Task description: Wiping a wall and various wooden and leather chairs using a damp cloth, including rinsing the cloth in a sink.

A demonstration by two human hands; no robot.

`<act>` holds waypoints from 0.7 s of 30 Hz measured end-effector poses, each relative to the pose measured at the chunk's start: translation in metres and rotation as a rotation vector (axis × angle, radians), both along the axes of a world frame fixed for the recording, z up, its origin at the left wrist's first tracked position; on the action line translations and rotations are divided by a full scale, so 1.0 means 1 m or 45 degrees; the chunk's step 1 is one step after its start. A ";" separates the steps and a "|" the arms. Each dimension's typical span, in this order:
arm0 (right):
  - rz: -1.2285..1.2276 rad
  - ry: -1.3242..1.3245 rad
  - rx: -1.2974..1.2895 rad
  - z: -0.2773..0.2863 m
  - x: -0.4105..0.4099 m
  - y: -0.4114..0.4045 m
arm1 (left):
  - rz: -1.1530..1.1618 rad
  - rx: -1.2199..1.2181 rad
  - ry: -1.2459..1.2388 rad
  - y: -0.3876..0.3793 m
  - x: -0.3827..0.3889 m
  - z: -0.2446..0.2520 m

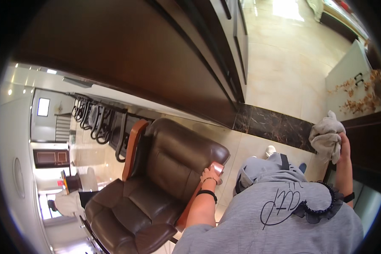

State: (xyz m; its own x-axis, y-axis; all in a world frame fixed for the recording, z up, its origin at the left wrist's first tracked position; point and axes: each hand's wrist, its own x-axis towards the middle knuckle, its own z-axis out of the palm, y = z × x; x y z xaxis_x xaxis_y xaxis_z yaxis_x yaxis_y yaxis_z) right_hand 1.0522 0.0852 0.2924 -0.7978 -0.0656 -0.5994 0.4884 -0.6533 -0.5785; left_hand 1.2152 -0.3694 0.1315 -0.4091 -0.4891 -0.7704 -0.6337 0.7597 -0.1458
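My left hand [211, 176] is closed around a small, shiny rose-pink object [217, 168], too little of which shows to name. That hand is beside the back of a brown leather office chair [170, 168], close to its wooden armrest [190, 204]; whether it touches the chair I cannot tell. Out to the right, my right hand [344, 147] grips a bunched grey cloth [327, 136]. The cloth hangs by the edge of a dark doorway or cabinet [365, 139], above the end of a black marble threshold [273, 127].
A large dark wooden door panel [123, 54] fills the upper left. Beyond the threshold are pale floor tiles [285, 63], a white cabinet [349, 73] and dried flowers [355, 98]. Several black-framed machines [98, 120] line the room at left, where a person [66, 203] is visible.
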 end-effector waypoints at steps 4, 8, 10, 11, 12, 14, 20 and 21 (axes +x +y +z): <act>0.058 0.053 -0.031 -0.005 -0.049 0.011 | 0.116 0.063 -0.006 0.007 0.016 0.004; 0.134 0.073 -0.065 -0.004 -0.073 0.005 | 0.079 0.037 -0.060 0.018 0.048 -0.006; 0.154 0.046 -0.068 0.001 -0.075 -0.004 | 0.092 0.064 -0.132 0.028 0.055 -0.004; 0.159 0.022 -0.066 0.001 -0.076 -0.006 | 0.102 0.061 -0.136 0.032 0.061 -0.005; 0.163 0.019 -0.071 -0.004 -0.078 -0.004 | 0.063 0.052 -0.185 0.035 0.069 -0.008; 0.190 -0.002 -0.105 -0.017 -0.080 -0.001 | -0.013 0.063 -0.255 0.039 0.085 -0.015; 0.142 -0.068 -0.101 -0.028 -0.083 0.006 | 0.245 0.190 -0.380 0.042 0.109 -0.038; 0.143 -0.062 -0.141 -0.032 -0.083 0.008 | 0.233 0.191 -0.392 0.035 0.121 -0.051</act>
State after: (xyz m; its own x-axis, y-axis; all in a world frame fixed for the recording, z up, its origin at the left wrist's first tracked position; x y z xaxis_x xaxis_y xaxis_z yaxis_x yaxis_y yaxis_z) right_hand 0.9690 0.0937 0.2602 -0.7520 -0.2209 -0.6211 0.5876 -0.6516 -0.4797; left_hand 1.3359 -0.3339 0.0805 -0.0639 -0.4053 -0.9120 -0.7047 0.6654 -0.2463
